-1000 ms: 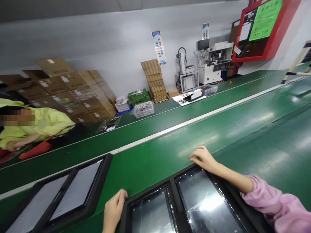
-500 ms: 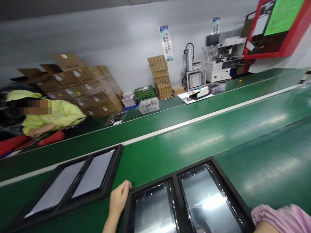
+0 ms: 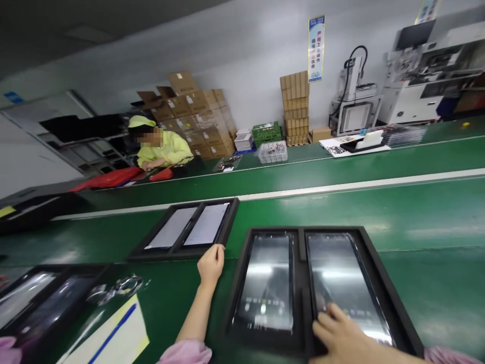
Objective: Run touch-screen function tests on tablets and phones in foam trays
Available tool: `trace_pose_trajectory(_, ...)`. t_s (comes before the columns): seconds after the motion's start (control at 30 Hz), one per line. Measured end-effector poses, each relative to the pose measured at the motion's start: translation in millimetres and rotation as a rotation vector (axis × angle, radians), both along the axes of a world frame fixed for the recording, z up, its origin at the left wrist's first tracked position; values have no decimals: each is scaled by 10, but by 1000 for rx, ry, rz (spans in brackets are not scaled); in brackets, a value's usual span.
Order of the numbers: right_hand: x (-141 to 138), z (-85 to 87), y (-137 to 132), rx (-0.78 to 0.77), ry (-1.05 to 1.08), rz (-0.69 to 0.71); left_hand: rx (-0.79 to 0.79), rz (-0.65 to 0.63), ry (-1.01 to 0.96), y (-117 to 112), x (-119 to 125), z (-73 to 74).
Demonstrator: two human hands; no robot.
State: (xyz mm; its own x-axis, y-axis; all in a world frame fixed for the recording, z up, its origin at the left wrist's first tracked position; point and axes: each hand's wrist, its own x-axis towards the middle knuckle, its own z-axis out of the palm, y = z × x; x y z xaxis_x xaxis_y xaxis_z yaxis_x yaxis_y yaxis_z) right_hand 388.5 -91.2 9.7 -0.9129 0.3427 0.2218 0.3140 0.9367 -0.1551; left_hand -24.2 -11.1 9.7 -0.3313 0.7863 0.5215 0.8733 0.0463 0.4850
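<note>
A black foam tray (image 3: 298, 323) lies before me on the green bench, with a glossy left display panel (image 3: 267, 283) and right display panel (image 3: 341, 273) in its two recesses. My right hand (image 3: 339, 331) reaches over the right panel's lower left part, fingers bent and bunched together; what they grip, if anything, is hidden. Closed into a fist, my left hand (image 3: 211, 264) is by the front edge of a second black tray (image 3: 178, 249), which carries two pale-faced panels (image 3: 206, 225). The inside of that fist does not show.
At lower left are a third tray (image 3: 81, 288), crumpled clear film (image 3: 129, 284) and a paper sheet (image 3: 129, 346) with a blue pen (image 3: 113, 331). A pink sleeve (image 3: 7, 351) shows at the left edge. Across the bench sits a person in yellow (image 3: 174, 146).
The view has swung left. The nearer tray shows more fully, and my right hand has come in over its right panel. My left hand now appears beside the farther tray.
</note>
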Motion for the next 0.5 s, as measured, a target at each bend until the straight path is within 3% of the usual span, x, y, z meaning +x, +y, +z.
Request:
trace_pose_trajectory(0.1,74,266,424,154,63,-221,11,121,114,13,-49,15)
trace_pose_trajectory(0.17,131,396,627,286,135,-340,-63,228,242,33,-40,18)
trace_pose_trajectory(0.23,163,436,701,359,187,-365,-189,307,344,48,-8,15)
trace_pose_trajectory(0.37,114,237,648,305,135,-209,-352,259,382,57,79,8)
trace_pose_trajectory(0.5,12,-30,753,130,1,-196,-315,147,277,81,135,50)
